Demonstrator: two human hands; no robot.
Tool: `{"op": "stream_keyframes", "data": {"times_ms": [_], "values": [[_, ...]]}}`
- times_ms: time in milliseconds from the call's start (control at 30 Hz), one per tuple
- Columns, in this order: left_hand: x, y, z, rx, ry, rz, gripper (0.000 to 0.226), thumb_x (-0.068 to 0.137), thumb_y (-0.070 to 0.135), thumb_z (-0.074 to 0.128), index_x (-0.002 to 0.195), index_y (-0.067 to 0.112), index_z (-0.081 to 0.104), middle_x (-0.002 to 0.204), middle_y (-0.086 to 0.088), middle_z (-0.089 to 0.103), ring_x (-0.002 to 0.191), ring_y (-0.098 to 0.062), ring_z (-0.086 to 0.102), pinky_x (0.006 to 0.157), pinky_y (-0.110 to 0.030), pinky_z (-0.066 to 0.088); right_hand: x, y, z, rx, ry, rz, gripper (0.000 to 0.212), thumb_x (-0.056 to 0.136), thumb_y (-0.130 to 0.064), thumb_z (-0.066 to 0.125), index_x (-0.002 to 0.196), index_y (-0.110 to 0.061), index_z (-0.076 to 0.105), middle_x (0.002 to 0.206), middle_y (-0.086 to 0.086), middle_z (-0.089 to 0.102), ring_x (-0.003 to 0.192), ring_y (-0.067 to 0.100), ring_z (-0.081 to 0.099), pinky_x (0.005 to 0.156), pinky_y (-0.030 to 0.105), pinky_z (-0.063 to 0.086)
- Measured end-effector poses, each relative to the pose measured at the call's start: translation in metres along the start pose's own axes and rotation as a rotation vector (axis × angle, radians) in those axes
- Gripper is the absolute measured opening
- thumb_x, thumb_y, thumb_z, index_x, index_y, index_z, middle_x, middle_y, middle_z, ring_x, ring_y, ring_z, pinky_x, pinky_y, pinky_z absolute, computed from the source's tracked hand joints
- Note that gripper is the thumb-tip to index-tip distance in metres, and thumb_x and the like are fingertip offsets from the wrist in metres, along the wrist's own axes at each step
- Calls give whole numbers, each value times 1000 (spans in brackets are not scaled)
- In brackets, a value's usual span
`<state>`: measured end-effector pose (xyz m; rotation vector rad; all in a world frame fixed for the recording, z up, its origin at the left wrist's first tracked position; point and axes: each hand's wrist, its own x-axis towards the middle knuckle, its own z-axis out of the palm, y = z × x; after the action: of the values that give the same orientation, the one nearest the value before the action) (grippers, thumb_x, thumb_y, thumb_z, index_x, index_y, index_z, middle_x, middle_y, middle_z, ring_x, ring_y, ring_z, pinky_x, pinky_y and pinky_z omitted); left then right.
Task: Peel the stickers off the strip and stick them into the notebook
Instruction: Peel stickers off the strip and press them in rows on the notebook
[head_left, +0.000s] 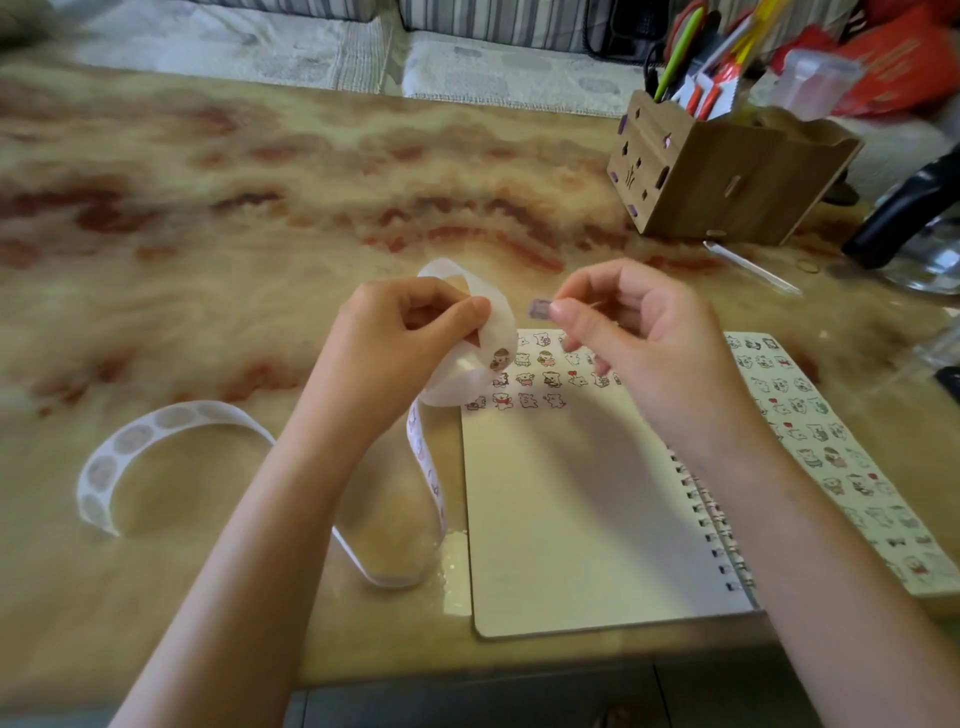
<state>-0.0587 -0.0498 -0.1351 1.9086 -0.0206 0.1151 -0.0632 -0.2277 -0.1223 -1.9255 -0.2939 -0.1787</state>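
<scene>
Glossy, smooth marble-look tabletop (260, 208); matt paper notebook (571, 519) with metal spiral (711, 525); translucent paper strip (452, 387); matt wooden pen holder (727, 176).

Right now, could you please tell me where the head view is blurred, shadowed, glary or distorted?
Head view: the marbled table smears towards the far left; the sticker pinched in the grip of the right hand is soft; a soft shadow falls across the notebook; a bright glare patch lies on the table by the notebook's lower left edge; wide-angle bending curves the table's far edge.
</scene>
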Motion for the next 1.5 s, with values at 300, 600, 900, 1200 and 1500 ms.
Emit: {"op": "stream_keyframes", "data": {"times_ms": [300,600,900,1200,1500], "values": [[1,-3,-1,16,4,0,17,87,29,64,75,22,73,72,11,73,65,3,62,63,-9,43,2,15,-32,-213,-128,427,5,78,-17,75,77,-14,72,65,2,70,43,1,51,48,10,36],[1,-2,0,11,3,-1,16,87,29,64,74,23,73,70,13,73,62,6,61,60,-6,41,1,22,-26,-283,-138,456,5,77,-15,76,74,-11,74,72,2,74,59,15,56,69,34,47],[0,-1,-1,9,6,2,18,87,29,64,72,25,72,68,14,72,59,7,59,58,-6,41,0,21,-25,-266,-140,456,6,77,-12,75,71,-12,75,68,0,74,61,19,51,64,31,40],[1,-2,-1,16,5,2,17,87,29,64,72,25,72,68,15,72,59,7,59,58,-7,41,1,23,-22,-332,-115,450,8,77,-14,75,69,-15,73,64,0,72,54,16,48,44,19,33],[0,-1,-2,24,6,9,17,88,29,64,73,25,72,68,16,71,59,9,60,57,-5,40,1,28,-18,-461,-94,424,9,75,-23,78,70,-19,72,62,-5,69,61,10,59,62,28,43]]}}
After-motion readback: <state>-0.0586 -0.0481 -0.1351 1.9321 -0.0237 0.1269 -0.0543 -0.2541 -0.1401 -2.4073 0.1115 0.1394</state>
